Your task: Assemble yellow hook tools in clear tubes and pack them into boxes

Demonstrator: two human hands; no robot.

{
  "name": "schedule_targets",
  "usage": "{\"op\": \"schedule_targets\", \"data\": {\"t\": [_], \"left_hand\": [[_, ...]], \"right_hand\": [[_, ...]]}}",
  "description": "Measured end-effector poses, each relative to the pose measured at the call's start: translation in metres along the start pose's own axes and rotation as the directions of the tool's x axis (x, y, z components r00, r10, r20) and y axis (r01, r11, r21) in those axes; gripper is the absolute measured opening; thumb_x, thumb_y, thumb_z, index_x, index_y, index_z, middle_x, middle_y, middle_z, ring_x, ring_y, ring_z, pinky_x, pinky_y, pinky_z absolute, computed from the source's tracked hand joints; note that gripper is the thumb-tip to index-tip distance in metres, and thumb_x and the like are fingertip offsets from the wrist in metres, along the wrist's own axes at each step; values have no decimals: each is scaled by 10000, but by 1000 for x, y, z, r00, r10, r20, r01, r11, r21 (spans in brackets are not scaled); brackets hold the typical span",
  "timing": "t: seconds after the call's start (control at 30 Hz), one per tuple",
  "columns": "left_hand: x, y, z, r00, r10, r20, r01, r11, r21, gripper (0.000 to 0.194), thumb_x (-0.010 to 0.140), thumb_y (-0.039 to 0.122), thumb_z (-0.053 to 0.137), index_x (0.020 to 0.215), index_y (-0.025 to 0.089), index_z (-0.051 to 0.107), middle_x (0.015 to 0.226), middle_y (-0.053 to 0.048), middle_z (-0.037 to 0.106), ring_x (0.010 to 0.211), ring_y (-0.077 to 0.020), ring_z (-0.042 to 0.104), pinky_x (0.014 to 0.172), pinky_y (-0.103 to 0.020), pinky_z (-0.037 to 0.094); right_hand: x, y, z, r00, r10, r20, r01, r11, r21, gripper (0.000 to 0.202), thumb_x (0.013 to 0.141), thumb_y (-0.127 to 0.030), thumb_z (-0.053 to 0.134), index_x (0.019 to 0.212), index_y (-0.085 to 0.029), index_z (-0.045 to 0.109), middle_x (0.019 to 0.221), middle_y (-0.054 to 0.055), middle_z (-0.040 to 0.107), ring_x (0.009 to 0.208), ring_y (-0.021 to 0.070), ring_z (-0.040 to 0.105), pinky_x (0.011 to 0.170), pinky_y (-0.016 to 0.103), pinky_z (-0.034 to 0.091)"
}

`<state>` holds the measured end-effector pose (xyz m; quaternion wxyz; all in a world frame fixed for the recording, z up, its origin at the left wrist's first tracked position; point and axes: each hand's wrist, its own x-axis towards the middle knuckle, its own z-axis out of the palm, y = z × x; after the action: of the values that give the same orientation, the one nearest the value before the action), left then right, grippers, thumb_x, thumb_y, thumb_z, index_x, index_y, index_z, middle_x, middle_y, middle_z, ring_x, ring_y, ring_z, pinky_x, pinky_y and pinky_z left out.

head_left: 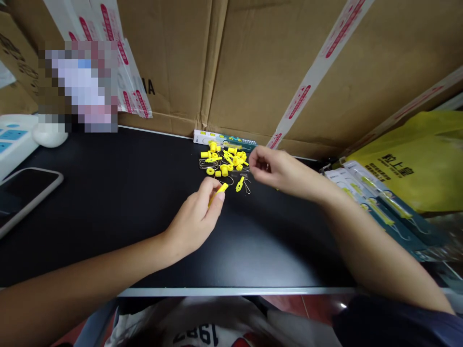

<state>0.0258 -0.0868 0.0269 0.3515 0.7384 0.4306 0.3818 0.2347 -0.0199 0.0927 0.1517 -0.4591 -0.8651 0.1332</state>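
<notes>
Left hand (198, 212): reaching in from the near left, forearm slanting across the table (108, 217), thumb and forefinger pinched on a yellow plastic piece (222, 189), the other fingers curled; the piece stands just to the near side of the parts pile, its lower portion hidden by the thumb and fingers. Right hand (270, 166): reaching in from the near right, wrist bent, fingers curled in towards the palm beside the pile's right edge; whether anything sits within them, cannot tell.

Loose yellow parts (224, 170): caps, rings and sleeves, heaped at the far middle of the table; bent wire pieces (208, 165) among them, partly overlapped, count hard to make out; one yellow clip (239, 184), between the hands, a wire loop just right of it; whether the two are joined, cannot tell.

Printed package (199, 138): behind the pile, partly covered by it, lettering too small to read; packaged hooks (383, 212), right, partly hidden by the right forearm; yellow bag (415, 164), far right, cut off by the frame; phone (27, 197), left, also cut off; pixelated patch (79, 86), far left, contents obscured.
</notes>
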Motion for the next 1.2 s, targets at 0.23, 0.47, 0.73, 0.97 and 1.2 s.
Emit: {"op": "schedule_targets", "data": {"t": [0.23, 0.47, 0.73, 0.97, 1.2], "left_hand": [[-2, 2, 8, 976, 4, 216, 20, 994, -107, 231, 971, 275, 330, 812, 186, 472, 608, 54, 505, 587, -92, 496, 619, -229, 377], [-3, 0, 10, 971, 19, 239, -4, 998, -64, 279, 963, 241, 348, 693, 189, 399, 614, 54, 503, 590, -88, 490, 620, -232, 360], [-5, 0, 8, 970, -25, 241, 55, 992, -117, 289, 969, 283, 334, 712, 188, 423, 629, 46, 514, 590, -86, 484, 605, -229, 373], [-6, 5, 7, 930, -134, 342, 231, 937, -263, 245, 969, 301, 292, 804, 197, 440, 546, 63, 503, 445, -67, 389, 456, -195, 322], [-5, -1, 9, 918, -166, 359, 278, 917, -285, 226, 965, 320, 321, 856, 196, 475, 584, 65, 542, 419, -57, 360, 447, -194, 303]], "right_hand": [[-40, -33, 20, 996, -52, 70, 30, 958, 284, 93, 807, -135, 498, 800, -204, 437, 668, -38, 483, 542, 87, 421, 503, 206, 349], [-48, -31, 40, 987, -34, 157, -53, 854, 518, 40, 909, -218, 479, 882, -194, 460, 714, -24, 530, 587, 85, 477, 520, 187, 414], [-50, -24, 58, 991, 66, 116, -131, 636, 761, 231, 914, -404, 516, 837, -188, 500, 706, -15, 558, 595, 92, 553, 508, 197, 502], [-47, -14, 54, 996, -26, 80, -35, 734, 678, 212, 913, -363, 534, 827, -171, 551, 754, 12, 576, 656, 111, 554, 608, 237, 488], [-46, -12, 53, 992, -121, 21, 92, 848, 522, 182, 930, -307, 516, 828, -171, 579, 777, 20, 594, 713, 122, 544, 678, 246, 439]]}}
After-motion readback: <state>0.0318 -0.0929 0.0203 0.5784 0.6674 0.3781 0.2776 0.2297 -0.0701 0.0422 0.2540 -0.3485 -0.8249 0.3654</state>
